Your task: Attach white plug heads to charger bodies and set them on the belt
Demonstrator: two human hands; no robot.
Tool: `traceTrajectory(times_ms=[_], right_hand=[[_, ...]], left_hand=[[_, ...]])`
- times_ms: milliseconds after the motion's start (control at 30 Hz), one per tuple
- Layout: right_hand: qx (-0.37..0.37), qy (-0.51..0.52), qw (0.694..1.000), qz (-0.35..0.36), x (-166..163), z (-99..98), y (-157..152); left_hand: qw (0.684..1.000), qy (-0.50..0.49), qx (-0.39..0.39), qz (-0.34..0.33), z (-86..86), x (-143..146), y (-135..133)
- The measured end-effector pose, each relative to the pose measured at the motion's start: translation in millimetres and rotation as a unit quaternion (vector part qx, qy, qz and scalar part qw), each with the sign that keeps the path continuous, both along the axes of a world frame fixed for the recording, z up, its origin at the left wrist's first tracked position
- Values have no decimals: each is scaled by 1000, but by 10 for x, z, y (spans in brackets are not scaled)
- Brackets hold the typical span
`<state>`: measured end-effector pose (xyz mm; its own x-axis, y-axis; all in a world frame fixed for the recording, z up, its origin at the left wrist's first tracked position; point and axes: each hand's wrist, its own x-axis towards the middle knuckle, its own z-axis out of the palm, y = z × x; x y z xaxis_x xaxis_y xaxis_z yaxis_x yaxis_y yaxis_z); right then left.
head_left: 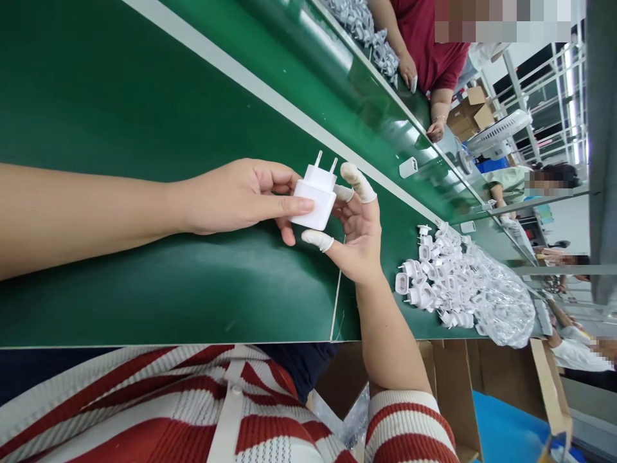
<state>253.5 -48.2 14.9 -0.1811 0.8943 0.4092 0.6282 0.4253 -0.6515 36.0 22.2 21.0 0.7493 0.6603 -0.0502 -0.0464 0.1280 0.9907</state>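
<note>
A white two-pin plug charger (314,200) is above the green table, its two metal pins pointing up. My left hand (245,196) comes in from the left and grips the charger, thumb across its front face and fingers behind. On the charger's right is my right hand (359,235), with white finger cots on the thumb and fingertips. Its fingers are spread and curved around the charger's side without closing on it. One capped fingertip sits close to the right edge; whether it touches, I cannot tell.
A heap of white chargers (443,276) lies right of my hands, with a clear plastic bag (506,296) against it. Single chargers sit on the green belt (380,132). Across it, a person in a red shirt (434,61) works by another pile. Cardboard boxes (448,386) stand below the table edge.
</note>
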Motion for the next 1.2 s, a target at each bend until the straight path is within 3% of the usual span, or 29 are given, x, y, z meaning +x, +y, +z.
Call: traceTrajectory(times_ms=[167,367,533,733,933,1200], right_hand=[[105,0,994,-3,43,-78,-9],[147,-30,988,-38,14,-23,-57],[214,-46,976,-22,-18,43,-80],[198,-34,979,-27,-11,-4,-76],[143,15,989,25,-8,-37,-73],[155,1,988,22,-102,-15,-79]], left_hand=[[998,-39,-28,-28,-14,4,13],[975,-104,-157,-116,127,0,-73],[968,-125,-196,-91,193,1,-144],[973,-128,-166,-91,105,18,-130],[974,-125,-172,-73,20,13,-85],[985,-91,-124,-77,9,4,-77]])
